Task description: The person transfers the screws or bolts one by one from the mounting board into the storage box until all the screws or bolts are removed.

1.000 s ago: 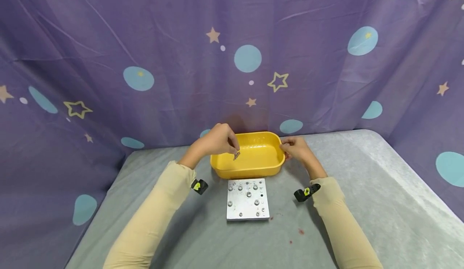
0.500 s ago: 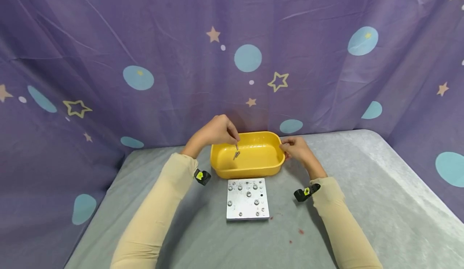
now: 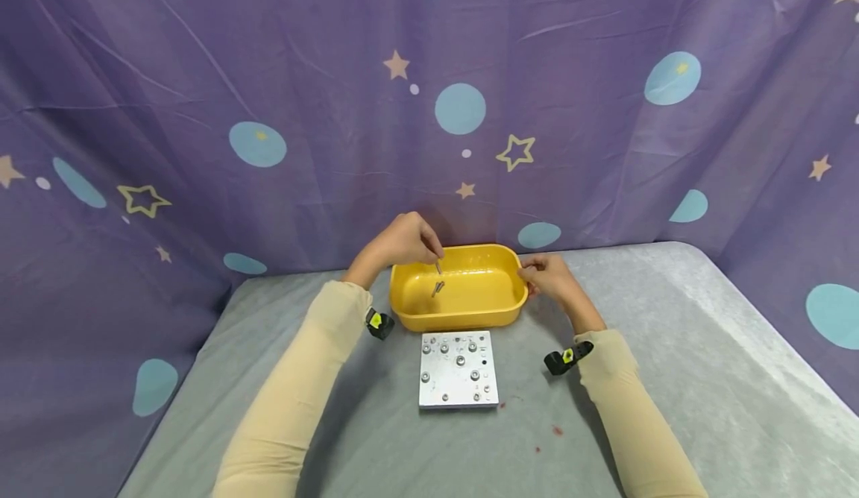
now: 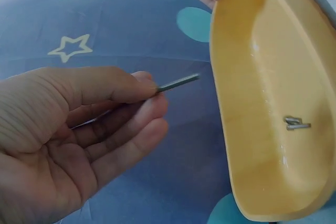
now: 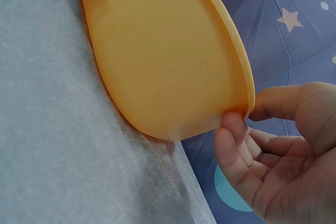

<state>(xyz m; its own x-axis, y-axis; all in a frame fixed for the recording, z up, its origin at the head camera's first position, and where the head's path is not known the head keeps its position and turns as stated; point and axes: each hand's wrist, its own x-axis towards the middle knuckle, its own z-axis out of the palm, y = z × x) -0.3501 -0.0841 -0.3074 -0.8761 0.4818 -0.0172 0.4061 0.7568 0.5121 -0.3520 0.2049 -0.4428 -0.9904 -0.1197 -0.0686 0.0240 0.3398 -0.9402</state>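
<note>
In the head view my left hand point(image 3: 406, 238) is over the left part of a yellow plastic bin point(image 3: 463, 321). Thumb and fingertips pinch a thin metal screw point(image 4: 179, 82), whose shank sticks out beyond them; its head end is hidden in the grip. A few loose screws point(image 4: 297, 125) lie together on the bin's floor below. At the bin's right end, my right hand point(image 3: 546, 273) holds the rim between thumb and curled fingers, which the right wrist view shows close up.
A square metal plate point(image 3: 439, 366) with several socket-head screws and holes lies just in front of the bin. Grey cloth point(image 3: 604, 289) covers the table. Behind the bin hangs a purple curtain point(image 3: 322, 185) with stars and blue spots.
My left hand has risen a little from the loose screws, and the pinched screw now shows apart from them. The right hand, bin and plate have stayed in place.
</note>
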